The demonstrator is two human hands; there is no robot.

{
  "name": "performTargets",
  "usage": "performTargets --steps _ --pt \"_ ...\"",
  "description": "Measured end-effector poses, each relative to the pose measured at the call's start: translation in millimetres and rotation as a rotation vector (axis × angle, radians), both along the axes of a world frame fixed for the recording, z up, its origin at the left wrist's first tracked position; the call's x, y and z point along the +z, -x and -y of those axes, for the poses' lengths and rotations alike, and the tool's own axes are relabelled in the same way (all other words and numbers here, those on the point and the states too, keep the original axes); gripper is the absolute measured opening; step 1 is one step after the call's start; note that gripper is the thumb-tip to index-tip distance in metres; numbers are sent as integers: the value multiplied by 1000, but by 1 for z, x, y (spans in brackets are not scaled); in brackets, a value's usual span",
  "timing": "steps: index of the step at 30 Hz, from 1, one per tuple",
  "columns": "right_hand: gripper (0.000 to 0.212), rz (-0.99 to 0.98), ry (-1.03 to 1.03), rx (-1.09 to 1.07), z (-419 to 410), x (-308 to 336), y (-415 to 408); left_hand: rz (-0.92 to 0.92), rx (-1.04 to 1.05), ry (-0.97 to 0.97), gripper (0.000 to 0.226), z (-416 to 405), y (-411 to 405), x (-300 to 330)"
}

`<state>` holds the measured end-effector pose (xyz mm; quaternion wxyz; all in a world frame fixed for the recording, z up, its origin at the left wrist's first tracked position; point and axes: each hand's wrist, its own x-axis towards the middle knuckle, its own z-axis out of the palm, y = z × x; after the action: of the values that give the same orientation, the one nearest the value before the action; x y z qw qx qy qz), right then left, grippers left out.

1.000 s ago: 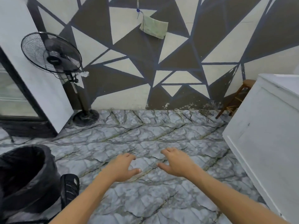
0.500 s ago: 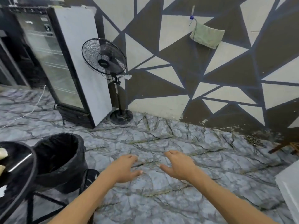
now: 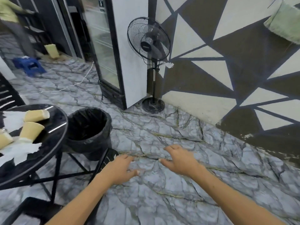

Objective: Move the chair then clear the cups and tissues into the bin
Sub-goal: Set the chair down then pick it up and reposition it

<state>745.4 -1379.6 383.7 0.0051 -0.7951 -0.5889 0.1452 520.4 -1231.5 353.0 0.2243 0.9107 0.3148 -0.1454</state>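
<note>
A round black table (image 3: 55, 127) at the left carries tan paper cups (image 3: 30, 131) lying on their sides and crumpled white tissues (image 3: 21, 151). Just right of the table stands a black bin (image 3: 88, 132) lined with a black bag, its mouth open. My left hand (image 3: 121, 169) and my right hand (image 3: 180, 161) hover over the floor right of the bin, fingers spread, palms down, both empty. A black chair part (image 3: 32, 208) shows at the bottom left, mostly out of frame.
A glass-door fridge (image 3: 110, 51) and a black standing fan (image 3: 151, 62) stand against the patterned wall behind the bin. A white cable (image 3: 65, 86) runs across the floor. A blue stool (image 3: 29, 65) and a person are far left. A green cloth (image 3: 282, 28) hangs upper right.
The view has swung left: the white cabinet at right has gone and the table with cups and tissues has come in. Both hands keep the same spread pose.
</note>
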Motion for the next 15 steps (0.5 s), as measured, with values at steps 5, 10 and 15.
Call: performTargets --steps 5,10,15 --pt "65 -52 17 144 -73 -27 28 -23 143 13 75 -41 45 -24" --pt "66 -71 63 240 -146 -57 64 -61 250 80 88 -97 87 -53" --pt "66 -71 106 323 -219 -84 98 -39 355 100 72 -145 122 -87"
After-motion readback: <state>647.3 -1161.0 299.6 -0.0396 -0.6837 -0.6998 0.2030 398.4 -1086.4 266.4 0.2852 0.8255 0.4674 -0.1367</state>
